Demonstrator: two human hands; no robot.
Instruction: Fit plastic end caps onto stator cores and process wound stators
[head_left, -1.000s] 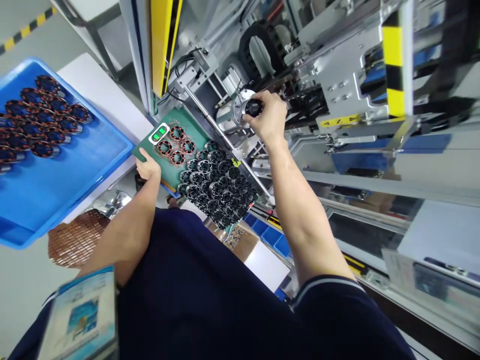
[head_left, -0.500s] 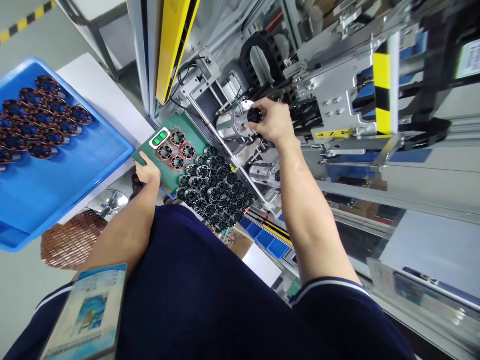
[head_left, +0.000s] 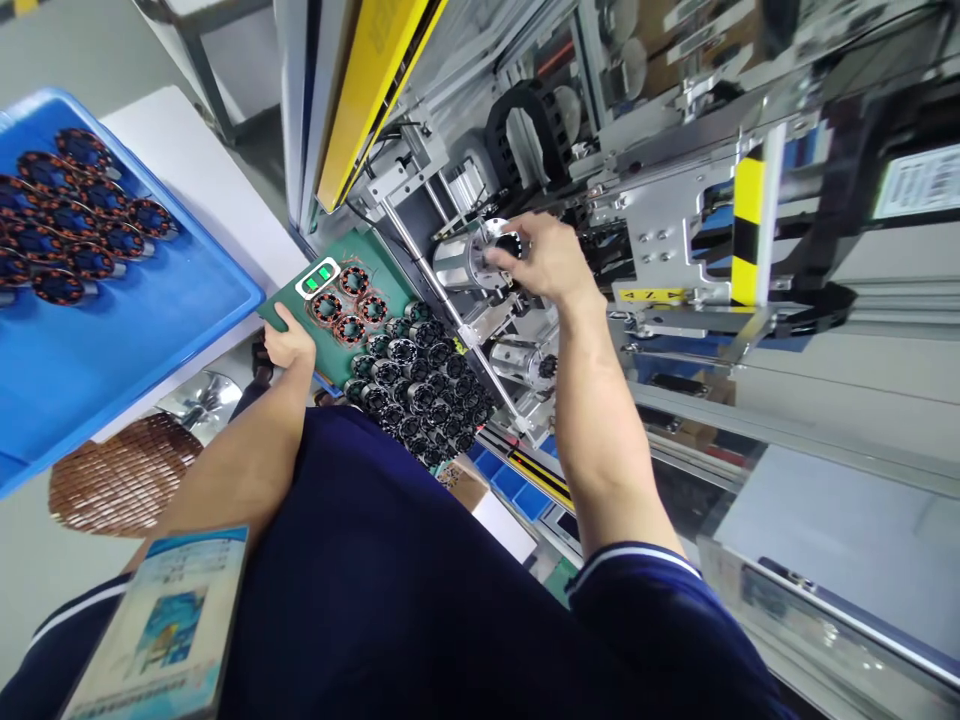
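My right hand [head_left: 549, 262] reaches into the machine and its fingers are closed on a small black stator core [head_left: 508, 246] at the end of a silver spindle [head_left: 466, 260]. My left hand [head_left: 288, 341] grips the near edge of a green tray [head_left: 300, 310]. That tray carries several black stator cores [head_left: 424, 385] and three copper-wound stators [head_left: 349, 300], beside a white button box with two green lights [head_left: 318, 277].
A blue bin [head_left: 150, 320] with several wound stators [head_left: 71, 215] sits on a white table at the left. A second silver spindle [head_left: 519, 362] lies below the first. Yellow guard post [head_left: 375, 90], machine frame and brackets crowd the right. A brown woven stool seat [head_left: 120, 480] is below the bin.
The view has drifted: everything shifted slightly left and up. My right hand stays on the core at the spindle, my left hand stays on the tray edge. The lower spindle has come into view.
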